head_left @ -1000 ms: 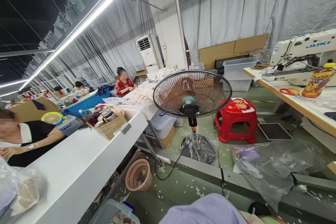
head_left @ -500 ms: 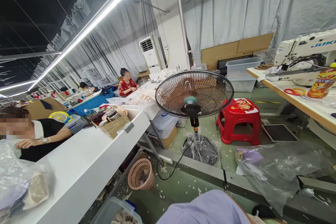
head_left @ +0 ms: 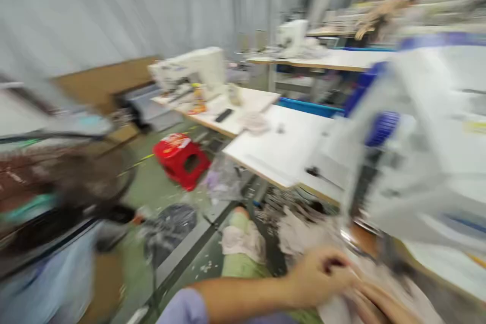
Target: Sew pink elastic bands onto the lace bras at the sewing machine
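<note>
Though blurred, fabric [head_left: 336, 312] under hand [head_left: 322, 276] (left)

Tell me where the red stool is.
In the head view the red stool stands on the floor left of centre, near the table with the sewing machine.

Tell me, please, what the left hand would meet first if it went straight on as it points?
Pointing right, the left hand would probably meet the right hand first, on the pale cloth by the sewing machine; blur leaves depth unsure.

Heavy motion blur across the whole brightly, evenly lit view, worst at the edges, nothing sharp
</note>
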`<state>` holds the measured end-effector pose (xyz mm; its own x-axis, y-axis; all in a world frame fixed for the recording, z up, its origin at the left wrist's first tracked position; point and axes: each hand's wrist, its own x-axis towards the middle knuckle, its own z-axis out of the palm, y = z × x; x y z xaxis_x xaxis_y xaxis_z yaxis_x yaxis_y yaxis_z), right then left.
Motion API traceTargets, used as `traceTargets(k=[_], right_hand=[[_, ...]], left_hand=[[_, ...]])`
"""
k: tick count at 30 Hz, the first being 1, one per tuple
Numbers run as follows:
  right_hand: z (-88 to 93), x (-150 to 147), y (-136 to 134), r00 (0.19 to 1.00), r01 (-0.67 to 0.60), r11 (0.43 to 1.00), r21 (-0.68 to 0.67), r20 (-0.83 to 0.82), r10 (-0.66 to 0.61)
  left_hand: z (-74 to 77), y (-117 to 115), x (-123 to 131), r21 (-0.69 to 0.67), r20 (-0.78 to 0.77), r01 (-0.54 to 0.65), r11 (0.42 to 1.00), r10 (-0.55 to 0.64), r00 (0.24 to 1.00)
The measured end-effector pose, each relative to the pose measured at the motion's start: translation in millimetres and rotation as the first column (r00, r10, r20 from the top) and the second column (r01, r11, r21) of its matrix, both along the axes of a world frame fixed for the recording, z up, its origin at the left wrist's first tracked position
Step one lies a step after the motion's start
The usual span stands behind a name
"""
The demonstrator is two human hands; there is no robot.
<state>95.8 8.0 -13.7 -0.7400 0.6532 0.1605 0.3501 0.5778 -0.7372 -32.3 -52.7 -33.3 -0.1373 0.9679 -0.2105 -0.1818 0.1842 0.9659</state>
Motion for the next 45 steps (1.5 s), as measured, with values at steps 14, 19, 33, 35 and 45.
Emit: traceTargets(k=[14,19,33,35,45], right_hand=[[15.1,37,-1,0.992,0.094,0.965,-0.243,-0.056,-0.11],[15.0,43,21,0.982,0.189,0.968,-0.166,0.011,-0.19],[27.6,38,42,0.995,0.073,0.908,-0.413,0.088,-0.04],[29.8,38,44,0.996,0.064,0.863,-0.501,0.092,-0.02],[40.8,39,50,0.988,0.02,0.85,-0.527,0.139,0.063]], left_hand=[[6.3,17,-14,0.332,-0.519,0.228,0.915,-0.025,0.855],[15.0,21,-21,0.43,-0.642,0.275,0.86,0.078,0.763],[31.1,31,-27,0.462,-0.735,0.437,0.772,0.058,0.675],[31.0,32,-27,0.449,-0.736,0.443,0.776,0.041,0.675],[36.4,38,-28,0.181,-0.762,0.463,0.868,-0.175,0.624]])
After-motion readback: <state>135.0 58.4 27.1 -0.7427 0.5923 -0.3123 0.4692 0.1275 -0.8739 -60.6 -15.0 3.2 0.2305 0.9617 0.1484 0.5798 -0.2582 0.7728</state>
